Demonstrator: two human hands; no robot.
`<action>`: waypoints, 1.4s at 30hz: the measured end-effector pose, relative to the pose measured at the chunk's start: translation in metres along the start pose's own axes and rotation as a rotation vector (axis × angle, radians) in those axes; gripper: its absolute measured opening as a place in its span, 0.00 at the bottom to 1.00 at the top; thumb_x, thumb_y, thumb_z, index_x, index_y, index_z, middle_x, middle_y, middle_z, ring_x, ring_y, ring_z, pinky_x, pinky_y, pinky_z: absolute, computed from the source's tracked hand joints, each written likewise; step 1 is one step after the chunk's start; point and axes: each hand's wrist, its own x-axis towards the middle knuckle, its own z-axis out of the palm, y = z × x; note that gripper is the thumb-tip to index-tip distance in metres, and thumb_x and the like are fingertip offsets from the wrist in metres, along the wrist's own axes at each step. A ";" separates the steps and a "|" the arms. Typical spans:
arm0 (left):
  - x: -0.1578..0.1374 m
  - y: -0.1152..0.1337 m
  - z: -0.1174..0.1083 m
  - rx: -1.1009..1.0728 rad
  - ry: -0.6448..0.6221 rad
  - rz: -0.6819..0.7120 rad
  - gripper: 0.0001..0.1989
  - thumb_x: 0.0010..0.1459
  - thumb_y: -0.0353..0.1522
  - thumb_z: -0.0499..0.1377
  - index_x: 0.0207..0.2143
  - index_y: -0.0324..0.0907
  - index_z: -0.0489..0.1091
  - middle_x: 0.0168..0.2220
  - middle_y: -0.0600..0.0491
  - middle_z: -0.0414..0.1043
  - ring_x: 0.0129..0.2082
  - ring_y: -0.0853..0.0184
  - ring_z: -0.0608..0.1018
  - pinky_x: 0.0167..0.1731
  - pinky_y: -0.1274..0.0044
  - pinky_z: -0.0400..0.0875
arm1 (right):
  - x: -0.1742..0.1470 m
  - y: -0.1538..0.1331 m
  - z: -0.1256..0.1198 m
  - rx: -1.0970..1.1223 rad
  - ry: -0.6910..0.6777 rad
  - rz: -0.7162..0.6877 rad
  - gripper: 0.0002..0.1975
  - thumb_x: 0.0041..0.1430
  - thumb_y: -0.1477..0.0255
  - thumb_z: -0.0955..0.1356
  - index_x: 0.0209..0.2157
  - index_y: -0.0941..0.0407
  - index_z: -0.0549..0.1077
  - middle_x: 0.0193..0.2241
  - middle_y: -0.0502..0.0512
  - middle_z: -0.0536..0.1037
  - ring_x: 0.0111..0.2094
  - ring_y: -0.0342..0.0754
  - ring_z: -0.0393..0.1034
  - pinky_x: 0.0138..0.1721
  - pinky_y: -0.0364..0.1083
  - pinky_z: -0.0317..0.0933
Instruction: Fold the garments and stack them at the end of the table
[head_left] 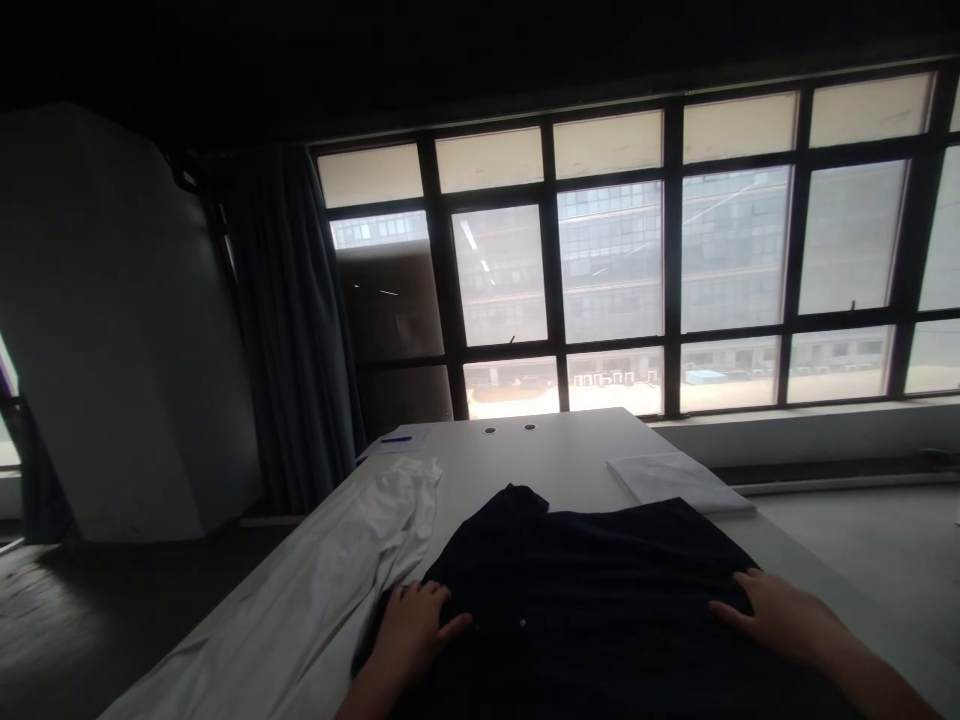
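Note:
A dark navy or black shirt (600, 570) lies spread over the near part of the white table, with a small pale button showing on its front. Its raised part at the far left looks like a collar. My left hand (416, 625) rests on the shirt's left edge, thumb apart from the fingers. On the opposite edge, my right hand (776, 610) touches the cloth with its thumb stretched inward and its fingers spread away from it. Beside my left hand is a crumpled white cloth garment (330, 590), running along the table's left side.
Folded white cloth (679, 480) lies at the right edge of the white table (562, 455). Paper with a blue pen (396, 439) is at the far left corner, near two round cable holes. Beyond stand large windows (611, 260), a dark curtain (296, 320) and a thick pillar (127, 330).

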 end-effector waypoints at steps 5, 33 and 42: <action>0.002 0.012 -0.007 0.045 0.195 -0.031 0.31 0.70 0.47 0.38 0.35 0.44 0.77 0.35 0.45 0.78 0.42 0.52 0.77 0.51 0.60 0.61 | -0.013 -0.016 -0.024 0.000 0.016 0.052 0.35 0.57 0.39 0.56 0.27 0.53 0.76 0.31 0.65 0.80 0.33 0.64 0.75 0.39 0.63 0.65; 0.022 0.003 0.008 -0.484 0.203 0.108 0.22 0.68 0.47 0.45 0.52 0.46 0.71 0.52 0.48 0.72 0.49 0.60 0.76 0.54 0.69 0.68 | 0.090 -0.003 0.003 -0.002 0.115 -0.080 0.25 0.62 0.69 0.59 0.59 0.59 0.69 0.56 0.65 0.73 0.55 0.56 0.69 0.55 0.50 0.60; 0.105 -0.006 0.024 -0.550 0.108 -0.251 0.24 0.64 0.40 0.53 0.57 0.35 0.62 0.53 0.40 0.73 0.32 0.67 0.81 0.32 0.77 0.72 | 0.101 -0.022 -0.002 -0.012 0.090 -0.063 0.16 0.63 0.71 0.60 0.47 0.57 0.75 0.47 0.64 0.77 0.46 0.59 0.74 0.43 0.53 0.63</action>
